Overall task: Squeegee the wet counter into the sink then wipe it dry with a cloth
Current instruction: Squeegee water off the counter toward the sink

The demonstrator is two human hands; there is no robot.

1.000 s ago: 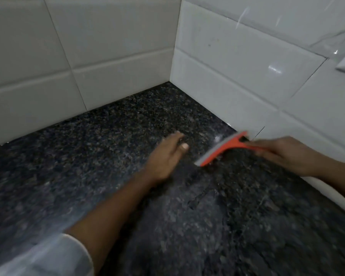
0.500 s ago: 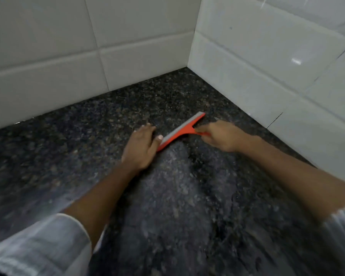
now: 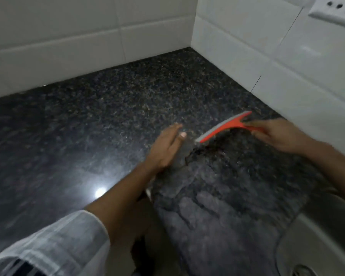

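Orange squeegee [image 3: 225,127] sat blade-down on the wet table [image 3: 112,116], up past the sink [image 3: 315,242], so water would run that way. My right hand [image 3: 281,136] gripped its handle. My left hand [image 3: 165,148] lay flat and empty beside the blade, steadying me.

no readable text anywhere

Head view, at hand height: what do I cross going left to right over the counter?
Bare dark counter → left hand, flat and open → orange squeegee → right hand gripping its handle → white tiled wall.
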